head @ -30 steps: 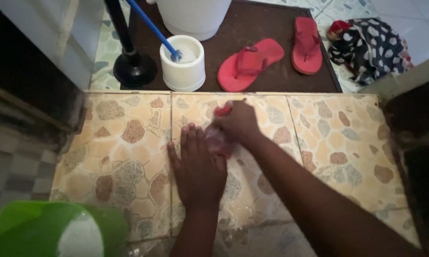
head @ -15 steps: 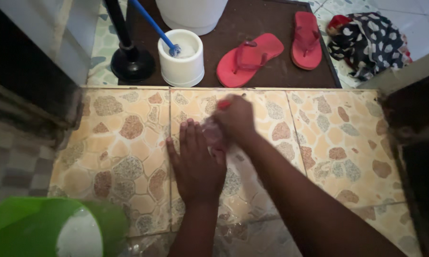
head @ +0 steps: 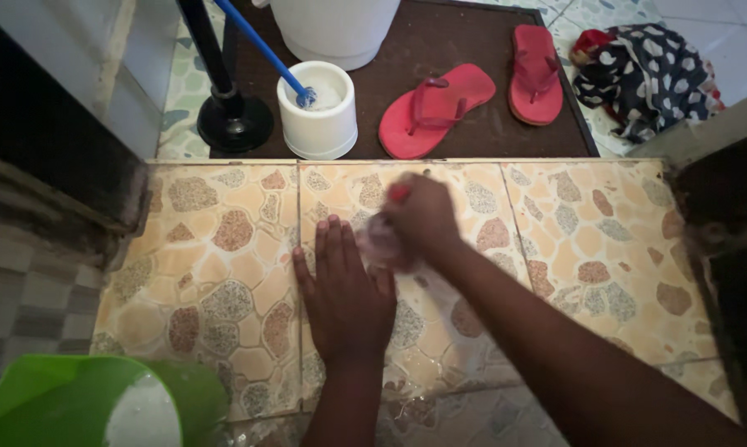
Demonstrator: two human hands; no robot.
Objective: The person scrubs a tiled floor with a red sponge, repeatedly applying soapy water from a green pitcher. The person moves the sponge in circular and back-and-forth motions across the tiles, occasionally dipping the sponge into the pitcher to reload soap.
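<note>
Still pressing the left hand [head: 344, 294] flat and open on the wet stone-patterned tile step [head: 216, 248], right hand [head: 419, 217] clamped on a blurred scrubbing brush [head: 386, 240], now rubbing back nearer the step's far edge.

Left hand [head: 346, 294] lies flat, palm down, fingers together. Right hand [head: 419, 217] curls closed just beyond the left fingertips, its forearm angled in from the lower right.
</note>
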